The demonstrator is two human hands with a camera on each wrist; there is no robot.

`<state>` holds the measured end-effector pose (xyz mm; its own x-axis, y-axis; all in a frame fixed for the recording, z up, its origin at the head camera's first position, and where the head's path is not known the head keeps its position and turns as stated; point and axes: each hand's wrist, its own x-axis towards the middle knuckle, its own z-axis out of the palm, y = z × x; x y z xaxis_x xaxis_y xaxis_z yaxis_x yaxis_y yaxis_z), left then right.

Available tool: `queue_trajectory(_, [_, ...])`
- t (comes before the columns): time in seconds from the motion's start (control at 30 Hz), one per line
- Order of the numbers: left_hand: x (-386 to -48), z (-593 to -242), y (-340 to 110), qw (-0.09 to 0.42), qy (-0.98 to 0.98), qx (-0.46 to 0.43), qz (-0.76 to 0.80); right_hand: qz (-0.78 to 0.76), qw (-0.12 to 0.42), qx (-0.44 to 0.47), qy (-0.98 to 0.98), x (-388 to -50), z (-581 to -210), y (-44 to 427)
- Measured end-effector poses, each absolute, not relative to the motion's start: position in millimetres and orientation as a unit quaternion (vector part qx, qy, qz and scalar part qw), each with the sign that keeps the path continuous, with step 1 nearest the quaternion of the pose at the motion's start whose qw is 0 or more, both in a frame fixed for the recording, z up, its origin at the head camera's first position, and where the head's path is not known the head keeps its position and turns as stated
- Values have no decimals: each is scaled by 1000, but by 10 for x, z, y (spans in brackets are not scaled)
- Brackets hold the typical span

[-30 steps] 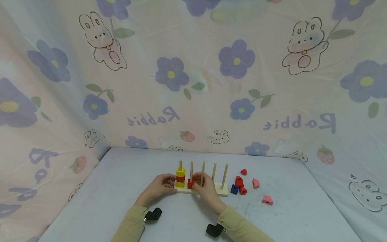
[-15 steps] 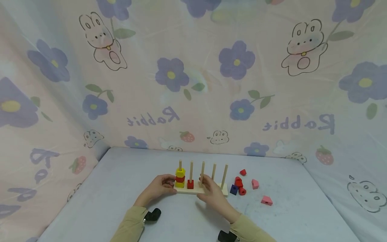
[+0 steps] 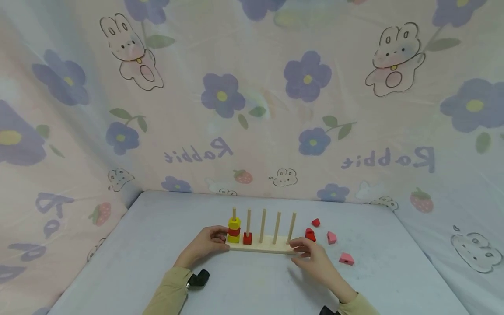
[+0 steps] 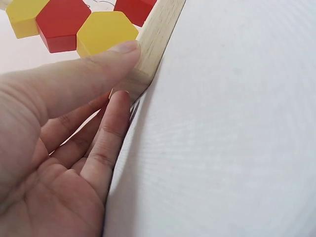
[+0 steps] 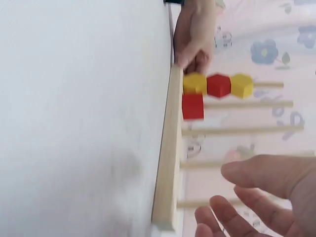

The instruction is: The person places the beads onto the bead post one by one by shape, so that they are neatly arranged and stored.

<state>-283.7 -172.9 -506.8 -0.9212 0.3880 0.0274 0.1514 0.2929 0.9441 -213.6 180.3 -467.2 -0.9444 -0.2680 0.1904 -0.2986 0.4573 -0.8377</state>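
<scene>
Rightward, the right hand (image 3: 316,261) had shifted, loose and empty, near the pegged board's (image 3: 257,246) end on the table (image 3: 244,284); the left hand (image 3: 204,243) pinched the opposite end. Only the head view showed pink blocks (image 3: 346,259).

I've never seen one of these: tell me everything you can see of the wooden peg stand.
The wooden peg stand looks like pale, plain wood: a long base with five upright pegs in a row. It rests on a white table. The peg nearest the person's left hand carries two yellow pieces with a red piece between; the next, one red block; three are bare. That hand grips one end; the right hand is near the other, contact unclear.
</scene>
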Motion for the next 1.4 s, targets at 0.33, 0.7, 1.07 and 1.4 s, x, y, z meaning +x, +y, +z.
queue_trajectory(0.33, [-2858,-5098,-1748,109,798,166,569,441,66,98,-890,-2307,-4725,2113])
queue_trajectory(0.7, [-2851,-5092,-1741,107,798,168,568,362,80,92,-924,-2413,-4803,2175])
queue_trajectory(1.07, [-2852,-5111,-1727,104,805,158,563,285,67,82,-953,-2466,-4827,2165])
queue_trajectory(1.4, [-2836,-5093,-1738,103,806,153,562,309,129,148,-931,-2463,-4448,2217])
